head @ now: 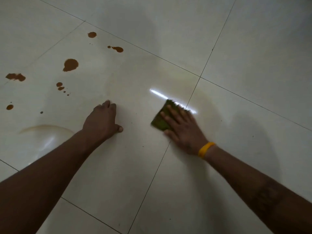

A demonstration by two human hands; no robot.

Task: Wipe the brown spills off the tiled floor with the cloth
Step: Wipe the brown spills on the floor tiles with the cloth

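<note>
Down on the tiled floor (236, 48), a person is leaning forward on both arms. The right hand (183, 127) is lying flat with fingers spread straight, pressing a green cloth (160, 121) against the tile right beside a grout line; hand and cloth are showing blurred. A yellow wristband (205, 149) is sitting on that wrist. The left hand (103, 120) is bracing on the floor with its fingers curled under and the thumb touching the tile, holding nothing. The brown spills (70, 65) are lying well to the left of the cloth, scattered as several blots and small drops across the upper left tiles, none touching the cloth. A faint brownish smear ring (47, 128) is showing near the left forearm. A bright streak of light (158, 94) is reflecting just above the cloth.
</note>
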